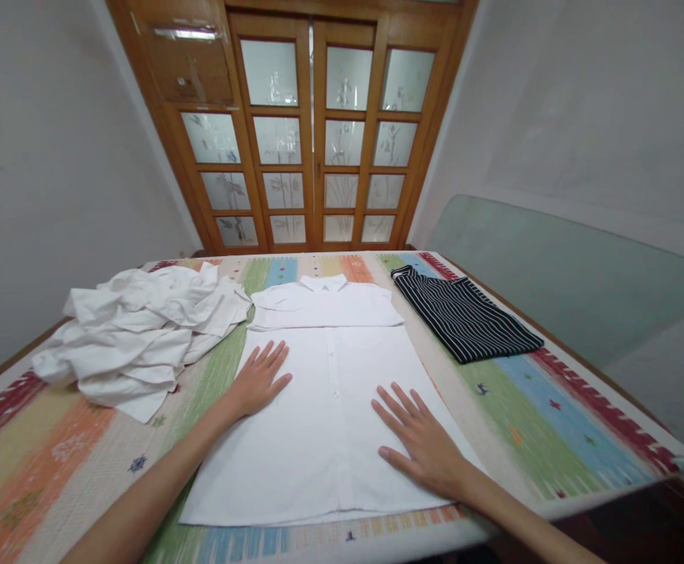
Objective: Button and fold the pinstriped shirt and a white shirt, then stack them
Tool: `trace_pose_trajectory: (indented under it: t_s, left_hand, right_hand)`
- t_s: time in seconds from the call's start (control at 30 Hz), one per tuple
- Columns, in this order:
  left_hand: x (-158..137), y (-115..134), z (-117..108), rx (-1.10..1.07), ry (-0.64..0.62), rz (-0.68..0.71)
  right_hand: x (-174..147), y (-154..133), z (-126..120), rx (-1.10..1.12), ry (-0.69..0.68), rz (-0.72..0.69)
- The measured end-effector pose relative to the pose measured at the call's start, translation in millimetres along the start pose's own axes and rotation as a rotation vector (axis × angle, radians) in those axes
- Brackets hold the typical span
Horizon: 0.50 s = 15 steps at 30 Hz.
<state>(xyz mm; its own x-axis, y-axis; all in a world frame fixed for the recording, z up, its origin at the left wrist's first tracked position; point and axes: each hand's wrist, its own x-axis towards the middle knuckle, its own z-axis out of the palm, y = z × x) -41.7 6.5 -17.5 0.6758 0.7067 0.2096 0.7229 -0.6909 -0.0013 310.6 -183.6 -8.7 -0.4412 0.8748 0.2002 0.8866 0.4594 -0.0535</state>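
Observation:
A white button-up shirt (312,439) lies spread on the table with its collar at the far end and its hem toward me. Its upper part has short sleeves and a horizontal line crosses the chest. My left hand (262,380) rests flat near the shirt's left edge, fingers spread. On the lower right of the shirt, my right hand (418,435) also lies flat with its fingers apart. Neither hand grips any cloth.
A crumpled heap of white cloth (135,329) sits at the left. To the right lies a folded black-and-white striped garment (465,313). A colourful striped cloth (530,407) covers the table. Beyond stand wooden doors (313,180) with glass panes, and walls flank both sides.

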Motion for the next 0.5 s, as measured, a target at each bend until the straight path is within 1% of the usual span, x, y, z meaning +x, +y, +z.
trace_pose_trajectory:
  t_s: [0.2, 0.3, 0.37, 0.43, 0.5]
  left_hand:
    - [-55.8, 17.2, -17.7, 0.012, 0.027, 0.061]
    - [-73.9, 31.6, -32.3, -0.019, -0.018, 0.14]
    - [-80.5, 44.1, -44.1, -0.067, -0.079, 0.225]
    - [-83.0, 58.1, -55.5, -0.139, -0.146, 0.314]
    - [-82.6, 72.3, -64.5, -0.23, -0.204, 0.393]
  right_hand:
    - [-24.9, -2.0, 0.5, 0.026, -0.041, 0.062]
    - [-29.0, 5.6, -9.5, 0.123, -0.137, 0.02]
    - [-25.0, 14.3, -21.3, 0.219, -0.255, -0.028]
    - [-13.5, 23.1, -34.0, 0.307, -0.359, -0.062]
    - [6.4, 29.6, -43.3, 0.359, -0.388, -0.069]
